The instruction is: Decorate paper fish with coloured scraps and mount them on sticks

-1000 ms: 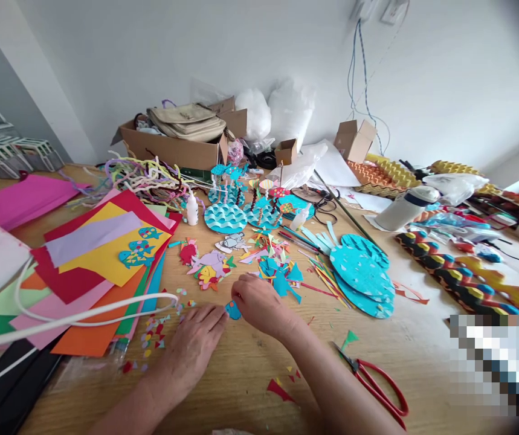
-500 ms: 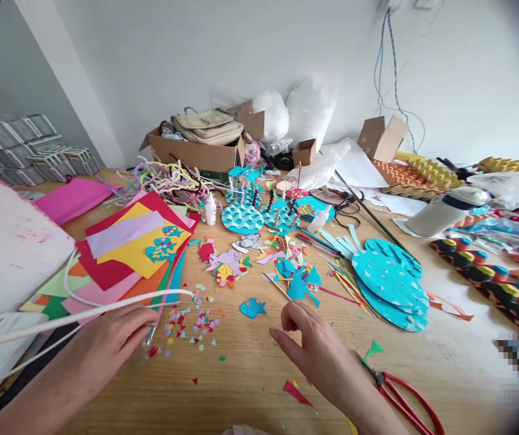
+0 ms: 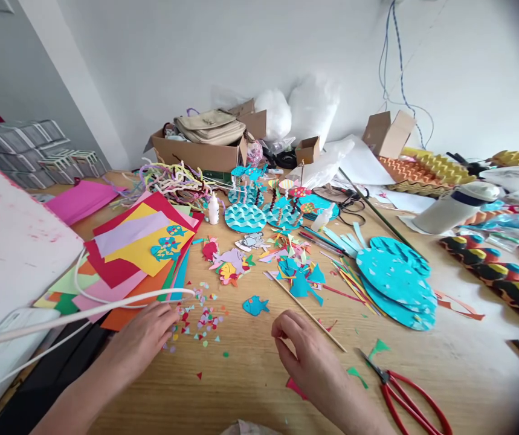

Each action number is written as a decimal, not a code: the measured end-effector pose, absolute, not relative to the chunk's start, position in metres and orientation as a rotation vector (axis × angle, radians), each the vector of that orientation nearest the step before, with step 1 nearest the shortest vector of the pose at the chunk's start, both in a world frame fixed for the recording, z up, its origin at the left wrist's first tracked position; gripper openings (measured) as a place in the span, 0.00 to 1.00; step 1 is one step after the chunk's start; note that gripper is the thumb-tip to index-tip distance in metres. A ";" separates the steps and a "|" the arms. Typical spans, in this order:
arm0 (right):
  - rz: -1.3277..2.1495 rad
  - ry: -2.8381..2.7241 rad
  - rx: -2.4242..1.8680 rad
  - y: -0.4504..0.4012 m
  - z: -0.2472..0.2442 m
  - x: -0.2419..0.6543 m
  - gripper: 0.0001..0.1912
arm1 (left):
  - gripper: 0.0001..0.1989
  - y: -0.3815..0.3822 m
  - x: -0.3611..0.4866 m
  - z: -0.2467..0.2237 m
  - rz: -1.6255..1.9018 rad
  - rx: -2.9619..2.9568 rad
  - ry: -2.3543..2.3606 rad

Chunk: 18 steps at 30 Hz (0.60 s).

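Note:
My left hand (image 3: 148, 332) is low over the left edge of the small paper confetti (image 3: 205, 320), its fingers bent together; what they hold, if anything, is hidden. Right of the confetti, my right hand (image 3: 302, 347) hovers with curled fingers and a gap between thumb and forefinger, nothing visible in it. Between and beyond the hands lies a blue paper fish (image 3: 255, 305) with an orange mark near its head. A thin wooden stick (image 3: 307, 311) slants just behind my right hand. Red-handled scissors (image 3: 404, 393) rest at the lower right.
Coloured paper sheets (image 3: 127, 235) and a white cable (image 3: 118, 300) are at the left. Cut-out fish (image 3: 229, 260), blue scraps (image 3: 302, 278) and a glue bottle (image 3: 213, 208) lie farther back. Blue paper ovals (image 3: 395, 278) and a flask (image 3: 454, 208) are at the right.
My left hand has moved right toward the confetti. My right hand has shifted slightly down and its thumb and forefinger have drawn nearer. The view has shifted a little, showing more of the stick.

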State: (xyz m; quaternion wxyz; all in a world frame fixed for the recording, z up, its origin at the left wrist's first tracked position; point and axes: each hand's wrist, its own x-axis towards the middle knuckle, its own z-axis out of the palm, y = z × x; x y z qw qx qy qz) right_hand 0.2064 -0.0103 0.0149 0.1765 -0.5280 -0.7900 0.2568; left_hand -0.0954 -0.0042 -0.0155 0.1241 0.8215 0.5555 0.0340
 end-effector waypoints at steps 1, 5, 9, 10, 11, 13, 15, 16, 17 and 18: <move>0.742 -2.234 -1.500 -0.011 0.015 0.207 0.10 | 0.12 -0.004 -0.095 -0.017 0.091 2.394 1.634; 0.768 -2.225 -1.516 -0.013 0.016 0.210 0.10 | 0.12 -0.004 -0.094 -0.021 0.087 2.410 1.653; 0.778 -2.226 -1.548 -0.014 0.020 0.211 0.10 | 0.15 -0.004 -0.094 -0.021 0.106 2.422 1.659; 0.778 -2.227 -1.555 -0.015 0.021 0.211 0.11 | 0.15 -0.004 -0.095 -0.021 0.111 2.426 1.655; 0.778 -2.228 -1.562 -0.015 0.022 0.212 0.11 | 0.16 -0.004 -0.095 -0.022 0.114 2.427 1.650; 0.777 -2.230 -1.573 -0.016 0.022 0.212 0.11 | 0.16 -0.003 -0.096 -0.023 0.115 2.421 1.648; 0.780 -2.237 -1.584 -0.017 0.021 0.211 0.10 | 0.15 -0.002 -0.096 -0.022 0.102 2.407 1.649; 0.784 -2.243 -1.584 -0.017 0.020 0.211 0.10 | 0.15 -0.002 -0.096 -0.022 0.094 2.397 1.651; 0.787 -2.248 -1.583 -0.017 0.019 0.211 0.10 | 0.15 -0.001 -0.096 -0.020 0.089 2.384 1.651; 0.788 -2.251 -1.579 -0.018 0.018 0.211 0.10 | 0.15 -0.001 -0.096 -0.019 0.088 2.369 1.649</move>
